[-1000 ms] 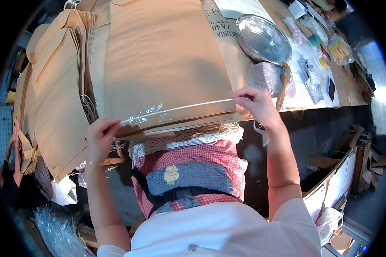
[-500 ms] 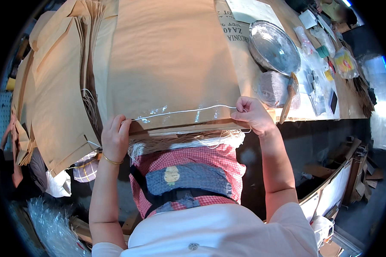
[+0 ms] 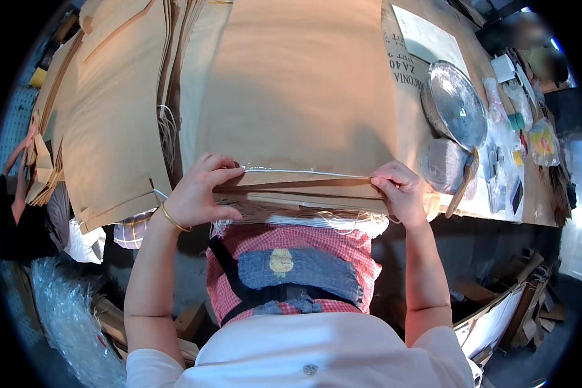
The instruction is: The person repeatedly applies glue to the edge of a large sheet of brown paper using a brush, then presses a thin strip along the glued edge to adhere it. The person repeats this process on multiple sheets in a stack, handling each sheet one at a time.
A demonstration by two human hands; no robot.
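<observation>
The white cord [image 3: 304, 171] runs left to right across the person's front, close to the near edge of the broad brown paper sheet [image 3: 304, 84] on the tabletop [image 3: 538, 210]. It is almost straight, its right end a touch nearer the body than its left, so its long axis goes nearly along that edge — crosswise to the forearms, which reach in from the near side.

Neither hand has the shorter reach: the cord spans the gap between them, one hand at each end. The left hand [image 3: 200, 191] has its fingertips at the left end, pressing there by the look of it, with the thumb spread well away toward the near side, so that hand isn't closed round anything. The right hand [image 3: 404, 191] is narrow, thumb and forefinger pinched at the right end; whether they catch the paper's edge as well, I can't tell from here.

Just nearer than the cord, the paper edges show in layers, and below them hangs a bundle of loose strings [image 3: 343, 222] above the person's lap. Off to the right, beyond the right hand — well apart from the cord — are a metal bowl [image 3: 456, 103] and a wooden-handled brush [image 3: 462, 187].
</observation>
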